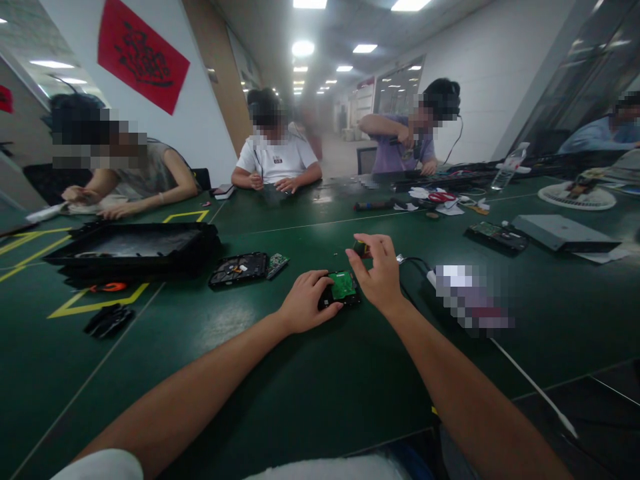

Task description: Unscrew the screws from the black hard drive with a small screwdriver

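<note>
A hard drive [345, 285] with a green circuit board facing up lies on the green table in front of me. My left hand [309, 300] grips its left side, thumb along the near edge and fingers over the top. Just above the drive's right side, my right hand [377, 273] is closed around a screwdriver [360, 248]; only its short dark and yellow handle shows, and the tip is hidden. To the left sit another opened hard drive [240, 269] and a small loose circuit board [277, 265].
A large black tray [135, 243] stands at left, near a black crumpled item [109, 321]. On the right lie a blurred-out device [465, 300] with a cable, another drive [497, 237], a grey metal box [565, 231] and a bottle [510, 167]. Several people sit across the table.
</note>
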Motion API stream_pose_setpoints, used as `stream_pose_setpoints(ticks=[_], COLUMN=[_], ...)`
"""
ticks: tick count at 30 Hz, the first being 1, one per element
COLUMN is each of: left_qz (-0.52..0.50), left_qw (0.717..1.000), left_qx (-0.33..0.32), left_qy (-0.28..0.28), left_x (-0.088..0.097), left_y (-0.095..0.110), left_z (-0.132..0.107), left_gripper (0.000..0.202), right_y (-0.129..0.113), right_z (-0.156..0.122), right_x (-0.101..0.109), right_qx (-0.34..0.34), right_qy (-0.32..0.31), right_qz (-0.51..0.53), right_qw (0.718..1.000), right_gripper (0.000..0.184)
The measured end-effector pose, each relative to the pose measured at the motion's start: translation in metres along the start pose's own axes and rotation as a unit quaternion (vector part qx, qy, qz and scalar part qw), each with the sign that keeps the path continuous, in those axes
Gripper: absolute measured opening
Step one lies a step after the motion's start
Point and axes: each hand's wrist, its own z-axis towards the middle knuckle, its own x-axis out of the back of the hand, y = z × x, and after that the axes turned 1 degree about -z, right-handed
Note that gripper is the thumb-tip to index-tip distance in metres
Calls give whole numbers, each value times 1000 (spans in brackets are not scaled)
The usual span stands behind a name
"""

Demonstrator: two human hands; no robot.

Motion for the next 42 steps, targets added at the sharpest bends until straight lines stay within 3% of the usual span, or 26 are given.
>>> stream_pose_setpoints(ticks=[10,21,26,36,42], left_qz=[5,-2,2,1,5], left_qw=[1000,1000,1000,1000,1000], left_qx=[-3,-3,-3,0,-2], left_qy=[-3,2,2,-3,1], left_x=[0,0,-1,2,1], left_y=[0,0,0,-1,0], left_z=[0,0,0,0,-1], left_gripper=[55,53,54,54,55], right_y=[4,-3,0,0,0], right_z=[-3,1,2,3,2], right_x=[-4,0,-1,1,-1], right_qx=[-12,11,27,16,21], right_qy=[-41,6,-14,19,-12], right_qz=[38,-6,-11,-9,2], right_qw=[998,1000,999,1000,1000], right_gripper=[42,32,41,29,34])
